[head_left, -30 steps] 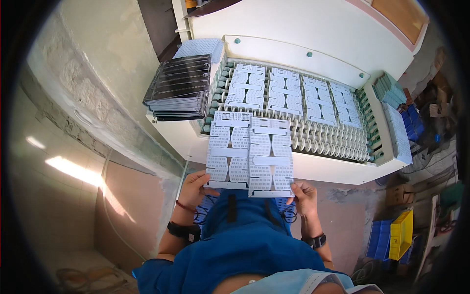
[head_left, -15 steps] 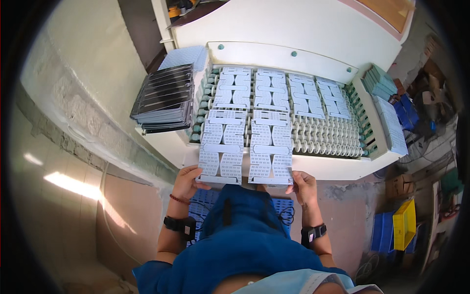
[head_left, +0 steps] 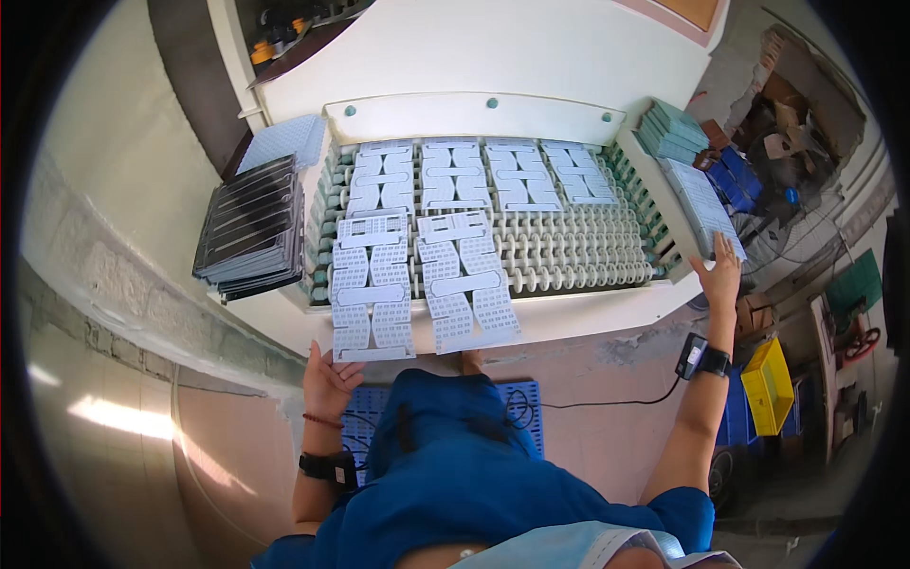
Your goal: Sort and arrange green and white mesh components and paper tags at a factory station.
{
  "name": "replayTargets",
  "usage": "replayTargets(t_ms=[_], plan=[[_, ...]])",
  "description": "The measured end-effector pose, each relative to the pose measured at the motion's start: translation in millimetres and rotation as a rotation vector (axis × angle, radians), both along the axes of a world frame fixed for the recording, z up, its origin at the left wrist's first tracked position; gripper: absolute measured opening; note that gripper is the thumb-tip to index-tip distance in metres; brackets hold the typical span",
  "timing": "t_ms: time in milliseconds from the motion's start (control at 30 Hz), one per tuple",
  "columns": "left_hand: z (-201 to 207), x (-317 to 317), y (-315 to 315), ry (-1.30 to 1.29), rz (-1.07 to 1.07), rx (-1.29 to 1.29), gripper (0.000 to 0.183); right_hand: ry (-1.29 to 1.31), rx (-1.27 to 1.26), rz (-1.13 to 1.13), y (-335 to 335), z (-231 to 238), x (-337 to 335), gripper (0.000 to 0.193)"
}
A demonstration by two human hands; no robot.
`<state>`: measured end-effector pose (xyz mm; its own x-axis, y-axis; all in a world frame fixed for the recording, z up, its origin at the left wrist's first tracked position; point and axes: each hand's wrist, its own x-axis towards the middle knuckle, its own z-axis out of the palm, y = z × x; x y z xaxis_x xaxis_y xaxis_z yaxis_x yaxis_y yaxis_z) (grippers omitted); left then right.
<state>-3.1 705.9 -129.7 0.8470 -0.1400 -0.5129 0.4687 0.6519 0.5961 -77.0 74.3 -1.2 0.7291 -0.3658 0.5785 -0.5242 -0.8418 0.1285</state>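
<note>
One white panel (head_left: 372, 295) lies just beyond the parted left grip (head_left: 329, 385), one panel stack (head_left: 700, 201) at the spread right grip (head_left: 718, 276).

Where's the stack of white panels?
In the head view, the stack lies on the ledge right of the rollers, with the right hand at its near end.

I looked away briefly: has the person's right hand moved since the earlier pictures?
Yes. Against the roller bed, the right hand has moved rightward, from the right front panel to the near end of the pale stack beside the bed.
</note>
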Motion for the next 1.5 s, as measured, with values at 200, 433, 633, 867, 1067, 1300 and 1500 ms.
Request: replayTargets(t_ms=[200, 433, 633, 867, 1067, 1300, 1500], plan=[[-21, -23, 16, -0.121, 0.211, 0.273, 0.032, -0.094, -0.173, 0.194, 44, 16, -10, 0.024], [77, -32, -59, -1.401, 0.057, 1.4, 0.014, -0.203, -0.256, 0.756, 193, -13, -2, 0.024], [51, 2, -147, -1.798, -0.319, 1.883, 0.039, 0.01, -0.088, 0.837, 231, -81, 19, 0.035], [35, 26, -143, -1.734, -0.452, 1.88, 0.038, -0.049, 0.187, 0.747, 182, -30, 10, 0.063], [44, 30, -151, -1.756, -0.467, 1.826, 0.038, -0.065, 0.024, 0.178, -16, 13, -10, 0.069], [63, 13, -214, -1.9, -0.487, 1.594, 0.044, 0.021, -0.051, 0.143, 11, 22, -20, 0.028], [40, 31, -292, -1.859, -0.381, 1.697, 0.042, -0.194, -0.329, 0.65, 108, 28, -13, 0.03]])
